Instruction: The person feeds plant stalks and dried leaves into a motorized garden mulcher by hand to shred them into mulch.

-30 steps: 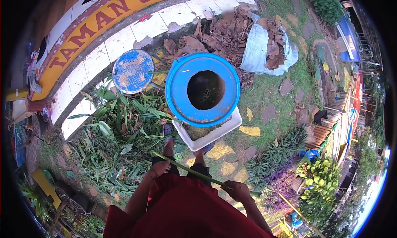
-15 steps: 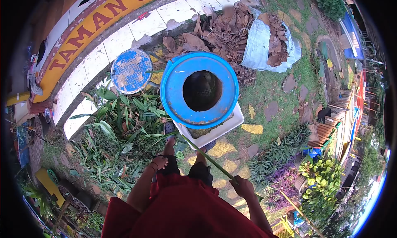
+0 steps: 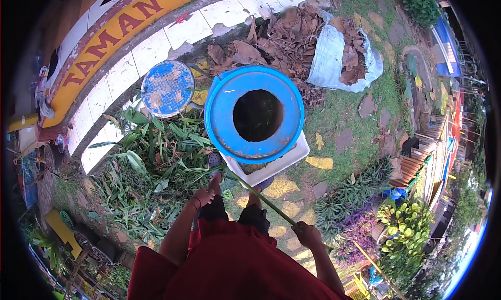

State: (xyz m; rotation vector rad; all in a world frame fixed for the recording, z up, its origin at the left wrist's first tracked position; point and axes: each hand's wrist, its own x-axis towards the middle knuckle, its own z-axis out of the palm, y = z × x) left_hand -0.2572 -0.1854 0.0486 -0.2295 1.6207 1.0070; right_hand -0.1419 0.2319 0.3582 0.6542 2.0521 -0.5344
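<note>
My right hand (image 3: 308, 236) is wrapped round a long green plant stalk (image 3: 269, 203), which slants up and left across my legs toward the leaf pile. My left hand (image 3: 204, 196) hangs by my left leg, fingers loosely out and nothing visible in it. In front of me is a blue plastic drum (image 3: 216, 128) with a round hole in its top; its inside is dark. A white tray (image 3: 300, 153) shows beneath the drum. Cut green leaves and stalks (image 3: 156, 167) lie heaped to the left, close to my left hand.
A blue round stool (image 3: 167, 88) stands left of the drum. Behind are dry brown leaves (image 3: 287, 36) and a white sack (image 3: 326, 57) of more leaves. A curved tiled ledge (image 3: 151, 55) borders the far left. Low plants (image 3: 349, 195) and stepping stones (image 3: 279, 188) lie to the right.
My left hand has risen slightly forward, and its fingers have loosened outward. The right hand keeps its grip on the stalk, nearly in place.
</note>
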